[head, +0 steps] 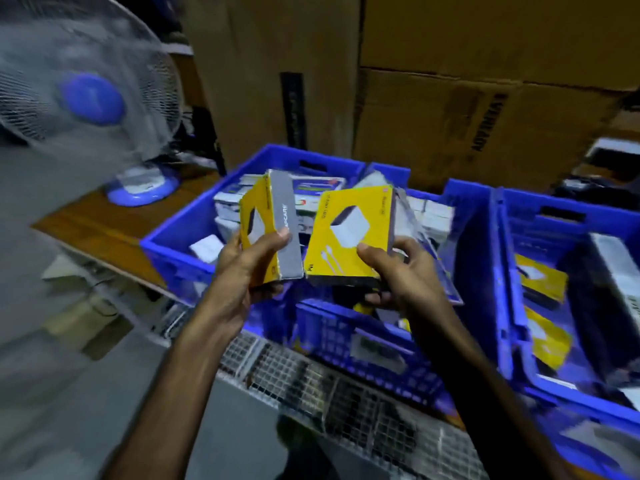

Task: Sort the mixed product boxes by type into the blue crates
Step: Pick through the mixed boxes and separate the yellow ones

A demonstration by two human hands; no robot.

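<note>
From the head camera, the left hand (242,268) is clamped on a yellow box (268,230) with a grey side panel bearing pale lettering; the box is tilted, its narrow grey face turned toward the camera, thumb pressed on that face and fingers wrapped behind. The right hand (398,271) grips a second yellow box (346,233), front face showing: a printed white charger block and a white cable drawing near its lower corner, with a dark grey edge along the bottom and right side. Behind this box the same hand seems to hold something clear and flat, too blurred to name. The two boxes sit just beside each other, lower corners nearly touching, both held in the air above the middle blue crate (166,247). That crate holds a jumble of mostly white and pale boxes (311,192), packed in rows at the far side and looser near the front. To the right, a second blue crate (505,258) holds yellow boxes of the same kind (540,282) lying flat, beside a long white-and-dark carton (616,271). A wire mesh shelf (311,375) runs under the crates. At left a blue-and-white fan (86,98) stands on a wooden tabletop (104,223); brown cardboard cartons (450,98) are stacked behind.
</note>
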